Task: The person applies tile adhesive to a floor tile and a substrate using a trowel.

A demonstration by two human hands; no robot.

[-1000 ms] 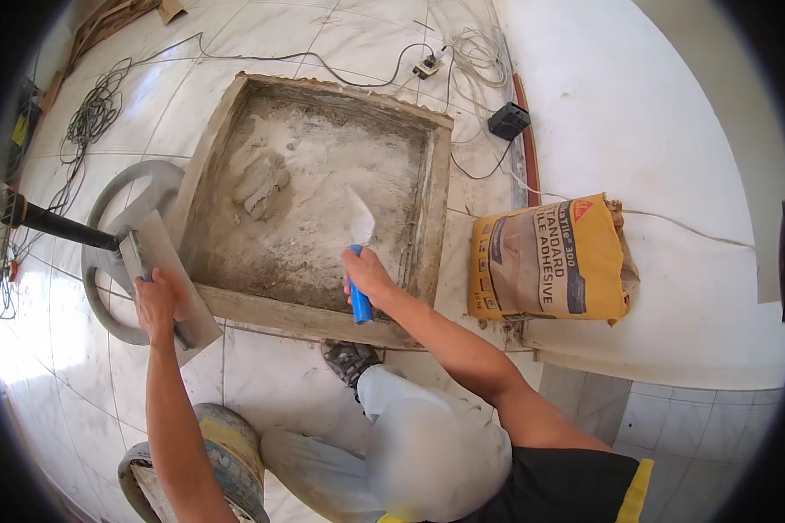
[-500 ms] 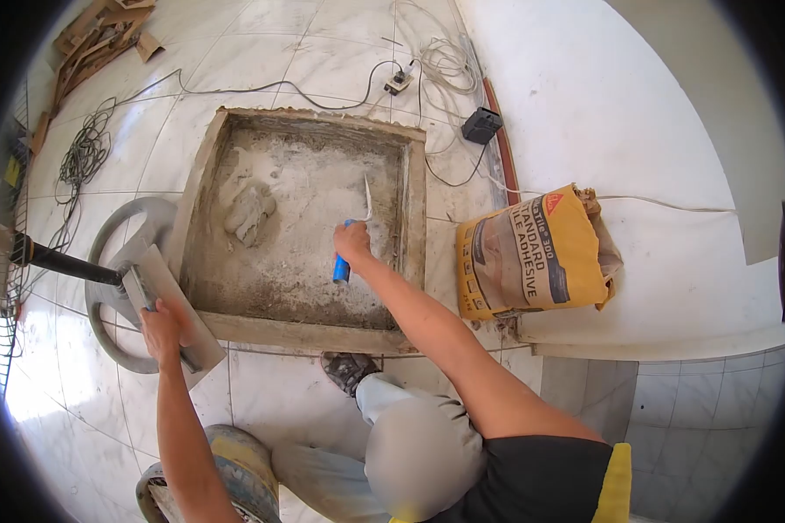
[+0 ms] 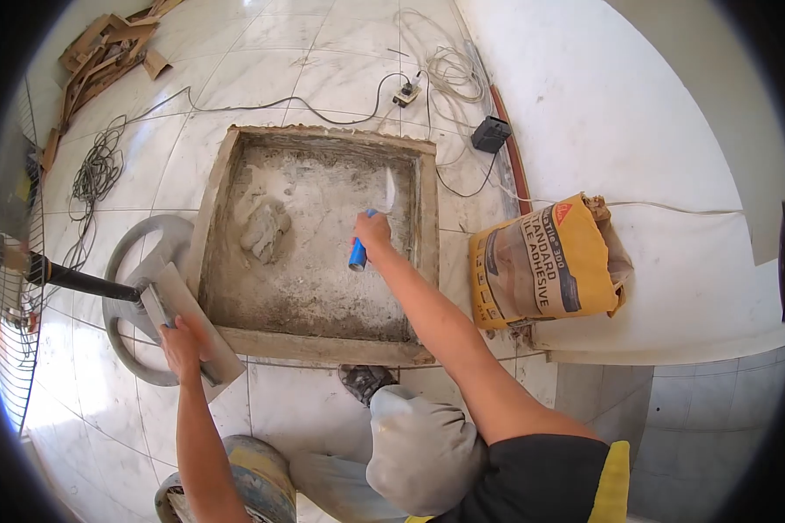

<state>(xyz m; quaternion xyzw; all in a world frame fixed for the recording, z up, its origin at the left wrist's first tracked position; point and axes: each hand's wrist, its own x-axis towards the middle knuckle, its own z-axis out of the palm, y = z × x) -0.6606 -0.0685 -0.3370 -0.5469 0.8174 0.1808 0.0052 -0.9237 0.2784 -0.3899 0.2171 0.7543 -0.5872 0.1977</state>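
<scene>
Steel float (image 3: pixel 221 356) first, far left: it lies flat on the floor tiles (image 3: pixel 296 405), one end over the ring base of a standing fan (image 3: pixel 126 261), and the left hand (image 3: pixel 181 336) is closed over its dark handle, fingers wrapped and palm down. Just below, a dirty bucket (image 3: pixel 235 471) sits beside the left forearm.

Moving right, we get the square recess (image 3: pixel 314 347) sunk into the floor, its bed grey and powdery. A lump of mortar (image 3: pixel 266 228) sits toward its left side, well apart from either tool.

Now the action: the right hand (image 3: pixel 373 231) is stretched out over the right half of the recess, fist tight on the blue handle of the trowel (image 3: pixel 357 254). The blade points away toward the far right corner, close to the right wall. It is blurred, so I cannot tell whether it touches the bed.

My read: this is bed work with the trowel, scraping or spreading along that right edge, while the float waits parked. A next stroke would call for a low blade angle and steady wrist pressure near the wall, and any fresh material would mean a reach left to that lump.

Furthest right, a yellow bag of tile adhesive (image 3: pixel 541 266) stands open against the white wall (image 3: pixel 619 105).
</scene>
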